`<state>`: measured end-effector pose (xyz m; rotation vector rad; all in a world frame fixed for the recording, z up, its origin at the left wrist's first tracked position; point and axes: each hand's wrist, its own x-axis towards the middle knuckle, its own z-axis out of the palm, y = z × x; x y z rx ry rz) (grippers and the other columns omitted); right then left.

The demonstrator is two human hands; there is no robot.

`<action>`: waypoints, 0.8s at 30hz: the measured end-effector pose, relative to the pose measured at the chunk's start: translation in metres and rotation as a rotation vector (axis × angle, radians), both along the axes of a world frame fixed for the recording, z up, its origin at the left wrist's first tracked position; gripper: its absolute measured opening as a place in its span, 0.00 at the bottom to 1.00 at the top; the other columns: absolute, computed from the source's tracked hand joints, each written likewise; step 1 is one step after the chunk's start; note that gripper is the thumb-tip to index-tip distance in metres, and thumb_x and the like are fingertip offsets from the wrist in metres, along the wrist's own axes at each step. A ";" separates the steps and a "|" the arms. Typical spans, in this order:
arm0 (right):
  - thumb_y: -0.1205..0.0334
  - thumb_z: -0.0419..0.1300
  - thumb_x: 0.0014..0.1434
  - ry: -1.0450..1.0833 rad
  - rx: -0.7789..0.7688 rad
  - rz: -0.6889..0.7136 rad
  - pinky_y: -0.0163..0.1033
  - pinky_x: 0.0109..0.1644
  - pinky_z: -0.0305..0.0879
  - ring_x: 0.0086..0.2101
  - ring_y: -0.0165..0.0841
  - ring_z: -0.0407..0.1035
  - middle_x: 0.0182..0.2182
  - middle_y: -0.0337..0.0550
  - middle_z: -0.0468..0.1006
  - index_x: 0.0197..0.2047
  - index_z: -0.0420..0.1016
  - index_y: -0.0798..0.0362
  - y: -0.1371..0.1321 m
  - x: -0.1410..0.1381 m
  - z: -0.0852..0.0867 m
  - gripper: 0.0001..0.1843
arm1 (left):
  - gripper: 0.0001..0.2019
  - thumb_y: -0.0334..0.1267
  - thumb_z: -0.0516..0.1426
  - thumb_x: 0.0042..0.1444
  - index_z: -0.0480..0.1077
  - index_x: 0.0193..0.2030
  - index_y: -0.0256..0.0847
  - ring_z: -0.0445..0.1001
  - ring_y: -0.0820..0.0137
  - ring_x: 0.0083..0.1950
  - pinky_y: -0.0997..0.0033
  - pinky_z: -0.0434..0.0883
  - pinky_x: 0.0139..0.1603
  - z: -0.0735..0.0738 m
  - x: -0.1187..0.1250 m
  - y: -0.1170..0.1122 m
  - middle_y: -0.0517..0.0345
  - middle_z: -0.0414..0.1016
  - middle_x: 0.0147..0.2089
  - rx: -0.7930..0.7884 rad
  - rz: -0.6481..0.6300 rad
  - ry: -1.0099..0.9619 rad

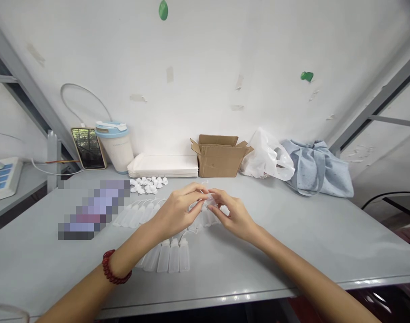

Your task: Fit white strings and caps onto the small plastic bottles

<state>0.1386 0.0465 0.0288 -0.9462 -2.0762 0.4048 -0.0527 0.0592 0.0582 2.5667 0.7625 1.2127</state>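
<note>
My left hand [181, 208] and my right hand [234, 214] meet above the middle of the table. Between their fingertips is a small translucent plastic bottle [209, 200], partly hidden by the fingers; a thin white strip shows at its top. Under and behind my left forearm, similar flat bottles [174, 259] lie in a front row, their white tops pointing away from me. A second row of bottles [136, 215] lies farther back on the left, and some more sit just below my hands. Beyond that row is a pile of small white caps [147, 185].
Along the wall stand a phone [88, 149], a lidded cup [115, 146], a stack of white trays [163, 166], an open cardboard box [221, 160], a white plastic bag [267, 157] and a blue cloth bag [317, 168]. A blurred-out item [97, 208] lies at left on the grey table [312, 237].
</note>
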 end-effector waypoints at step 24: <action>0.69 0.47 0.64 -0.127 0.201 -0.024 0.38 0.35 0.69 0.33 0.33 0.69 0.37 0.47 0.73 0.58 0.58 0.49 0.003 0.005 0.000 0.20 | 0.16 0.36 0.52 0.43 0.75 0.39 0.37 0.73 0.54 0.47 0.63 0.66 0.47 -0.009 -0.100 0.070 0.45 0.77 0.43 -0.318 0.538 0.499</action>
